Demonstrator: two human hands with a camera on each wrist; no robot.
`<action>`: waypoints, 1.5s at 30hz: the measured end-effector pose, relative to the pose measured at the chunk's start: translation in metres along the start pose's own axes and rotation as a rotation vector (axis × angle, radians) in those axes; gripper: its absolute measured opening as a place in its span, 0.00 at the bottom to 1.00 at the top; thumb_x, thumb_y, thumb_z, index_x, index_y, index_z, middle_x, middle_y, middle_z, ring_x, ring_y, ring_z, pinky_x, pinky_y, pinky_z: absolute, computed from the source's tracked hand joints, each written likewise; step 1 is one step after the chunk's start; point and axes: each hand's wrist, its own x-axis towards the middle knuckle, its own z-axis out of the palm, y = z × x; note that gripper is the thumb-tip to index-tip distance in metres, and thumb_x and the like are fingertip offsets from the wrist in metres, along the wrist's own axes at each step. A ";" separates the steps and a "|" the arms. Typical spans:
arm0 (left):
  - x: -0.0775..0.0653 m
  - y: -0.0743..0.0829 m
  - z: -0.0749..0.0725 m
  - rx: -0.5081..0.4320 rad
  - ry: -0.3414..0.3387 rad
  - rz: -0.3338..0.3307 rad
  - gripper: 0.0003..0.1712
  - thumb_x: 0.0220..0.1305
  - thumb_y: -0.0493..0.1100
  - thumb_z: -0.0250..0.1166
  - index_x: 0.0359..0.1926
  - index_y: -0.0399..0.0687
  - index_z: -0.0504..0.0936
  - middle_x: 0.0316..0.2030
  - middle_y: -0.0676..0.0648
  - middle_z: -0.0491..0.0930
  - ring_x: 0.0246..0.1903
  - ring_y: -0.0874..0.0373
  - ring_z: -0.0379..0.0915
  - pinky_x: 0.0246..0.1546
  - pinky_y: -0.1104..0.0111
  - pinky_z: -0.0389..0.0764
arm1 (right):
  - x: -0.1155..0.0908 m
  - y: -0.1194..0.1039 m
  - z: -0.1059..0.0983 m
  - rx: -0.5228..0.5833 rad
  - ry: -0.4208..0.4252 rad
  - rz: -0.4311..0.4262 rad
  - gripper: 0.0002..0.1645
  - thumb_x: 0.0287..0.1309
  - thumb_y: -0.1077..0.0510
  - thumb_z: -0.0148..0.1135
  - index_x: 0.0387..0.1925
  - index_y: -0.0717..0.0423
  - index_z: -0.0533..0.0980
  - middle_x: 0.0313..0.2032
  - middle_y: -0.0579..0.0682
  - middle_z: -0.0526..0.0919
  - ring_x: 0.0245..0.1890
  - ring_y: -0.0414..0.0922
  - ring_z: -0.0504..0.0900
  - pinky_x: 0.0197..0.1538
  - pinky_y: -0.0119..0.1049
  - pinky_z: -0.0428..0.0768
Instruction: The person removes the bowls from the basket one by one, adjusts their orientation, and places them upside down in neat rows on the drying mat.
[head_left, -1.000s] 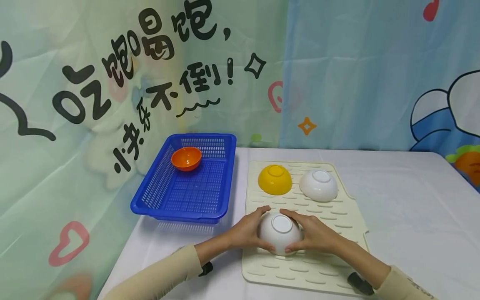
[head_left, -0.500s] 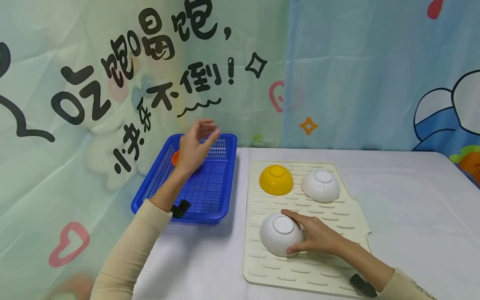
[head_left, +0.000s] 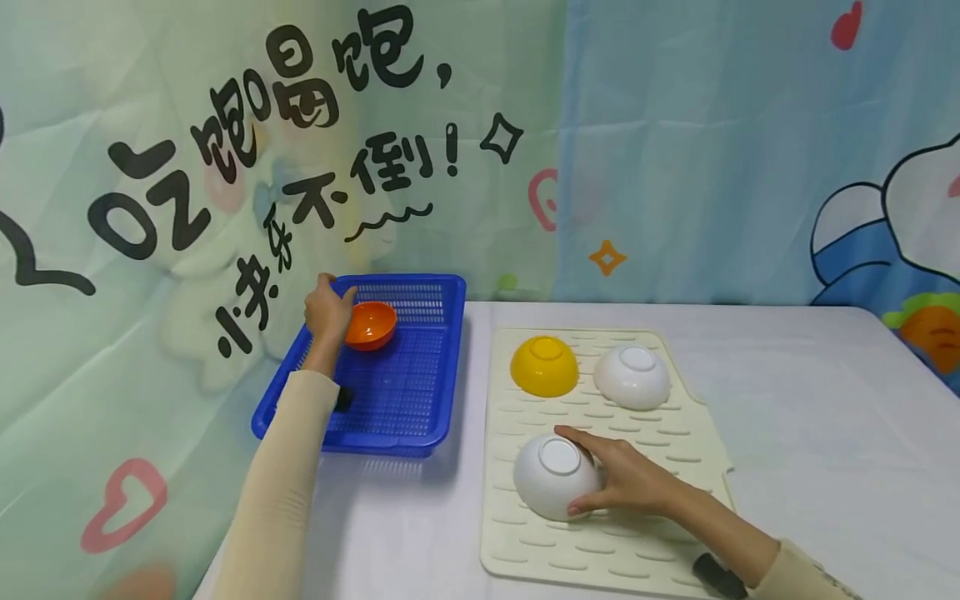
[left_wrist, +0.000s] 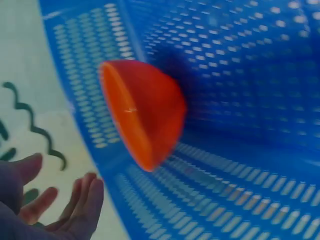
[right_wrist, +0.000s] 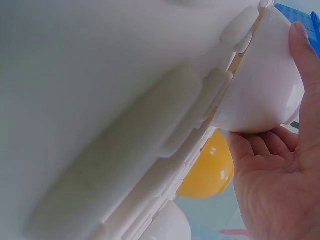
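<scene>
My left hand (head_left: 328, 315) is over the back left side of the blue plastic basket (head_left: 401, 408), thumb and fingers spread with nothing between them. Right beside it sits the small orange bowl (head_left: 372, 326) inside the basket. In the left wrist view the fingers (left_wrist: 82, 210) show just outside the basket's rim, and the blurred orange bowl (left_wrist: 150, 105) stands apart from them. My right hand (head_left: 633, 477) holds an upside-down white bowl (head_left: 546, 490) by its right side on the cream ridged mat (head_left: 540, 554). The right wrist view shows thumb and fingers around this white bowl (right_wrist: 265, 75).
Behind the held bowl, a yellow bowl (head_left: 543, 367) and a second white bowl (head_left: 632, 377) rest upside down on the mat. Basket and mat stand side by side on a white-covered table (head_left: 810, 433). A printed cloth backdrop (head_left: 675, 150) rises along the back and left.
My left hand has let go of the white bowl and swung left over the basket, to beside the orange bowl. My right hand has stayed on the white bowl.
</scene>
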 end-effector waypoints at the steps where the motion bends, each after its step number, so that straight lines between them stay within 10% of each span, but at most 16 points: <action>1: -0.001 -0.005 0.001 0.016 -0.022 -0.025 0.22 0.64 0.46 0.59 0.56 0.39 0.69 0.48 0.32 0.74 0.47 0.37 0.70 0.46 0.50 0.72 | 0.000 0.000 0.000 0.002 0.000 0.002 0.57 0.35 0.35 0.71 0.63 0.63 0.62 0.56 0.59 0.73 0.52 0.54 0.75 0.51 0.52 0.74; 7: 0.002 -0.025 0.007 0.084 -0.215 -0.143 0.26 0.64 0.45 0.59 0.59 0.35 0.66 0.55 0.31 0.68 0.54 0.37 0.65 0.53 0.51 0.68 | 0.000 -0.002 -0.001 0.000 -0.007 0.025 0.58 0.33 0.35 0.72 0.63 0.63 0.62 0.57 0.58 0.72 0.53 0.53 0.75 0.52 0.51 0.73; 14: 0.047 -0.087 0.050 -0.212 -0.545 -0.295 0.39 0.62 0.50 0.61 0.69 0.45 0.54 0.61 0.32 0.59 0.39 0.42 0.74 0.39 0.57 0.80 | 0.000 -0.002 -0.002 0.004 -0.010 0.026 0.59 0.33 0.35 0.72 0.63 0.63 0.62 0.57 0.58 0.72 0.54 0.53 0.74 0.53 0.50 0.73; 18: 0.045 -0.091 0.048 -0.305 -0.642 -0.351 0.37 0.66 0.50 0.55 0.71 0.49 0.49 0.63 0.33 0.56 0.43 0.43 0.70 0.46 0.58 0.77 | 0.000 -0.001 -0.001 0.004 -0.010 0.025 0.59 0.33 0.34 0.72 0.63 0.63 0.62 0.57 0.58 0.72 0.54 0.53 0.74 0.53 0.50 0.73; 27: 0.007 -0.045 0.009 -0.455 -0.679 -0.471 0.35 0.70 0.36 0.47 0.72 0.46 0.42 0.69 0.35 0.41 0.62 0.40 0.55 0.60 0.56 0.62 | -0.001 -0.001 -0.001 0.001 -0.008 0.028 0.59 0.32 0.35 0.72 0.63 0.62 0.62 0.57 0.58 0.72 0.53 0.52 0.74 0.53 0.50 0.73; 45: 0.009 -0.048 0.012 -0.495 -0.682 -0.522 0.36 0.68 0.34 0.50 0.72 0.44 0.44 0.68 0.36 0.45 0.61 0.43 0.59 0.58 0.60 0.65 | -0.001 -0.003 -0.002 0.010 -0.015 0.020 0.59 0.33 0.36 0.73 0.63 0.62 0.62 0.57 0.58 0.72 0.53 0.53 0.74 0.52 0.51 0.73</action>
